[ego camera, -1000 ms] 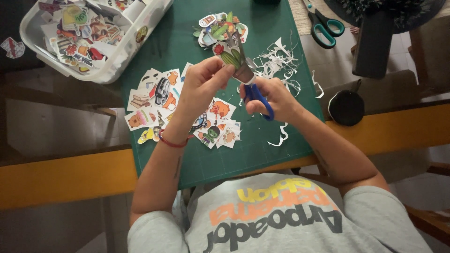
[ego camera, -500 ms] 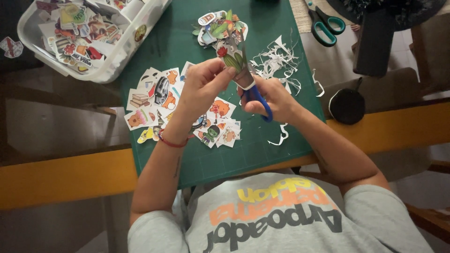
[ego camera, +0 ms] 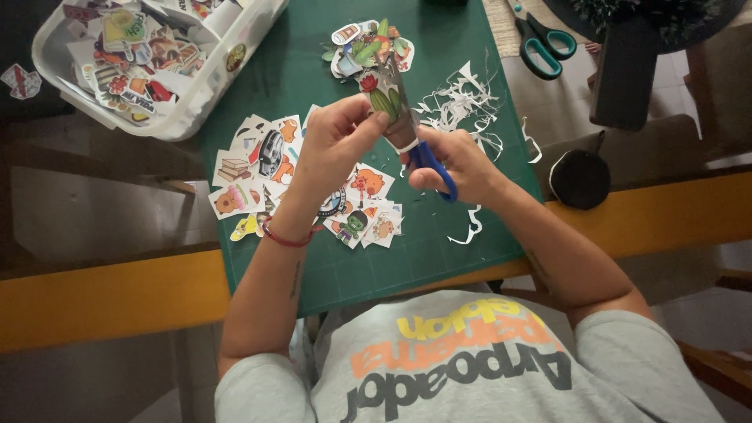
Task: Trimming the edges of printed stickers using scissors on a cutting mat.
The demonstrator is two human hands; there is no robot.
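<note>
Head view: left hand [ego camera: 333,145] pinches a cactus-and-flower sticker sheet [ego camera: 381,94] between thumb and fingers, held up over the middle of the green cutting mat [ego camera: 439,227]. Right hand [ego camera: 458,160] is clenched through the blue handles of the small scissors [ego camera: 423,153]; blades run up and away from the body into the paper's right edge, so the paper lies just left of the blades, touching them. Its long axis runs roughly along the blades. I can't tell how far the blades are parted.

Containers: white plastic bin [ego camera: 200,106] at the worktop's far left corner, full of loose printed stickers. On the mat, cut stickers [ego camera: 258,164] spread under the left hand, a smaller pile [ego camera: 360,43] at the far edge, white paper trimmings [ego camera: 462,106] to the right. Teal-handled scissors [ego camera: 544,43] lie at the far right, well apart from both hands. Black round object [ego camera: 580,178] sits off the mat's right edge.
</note>
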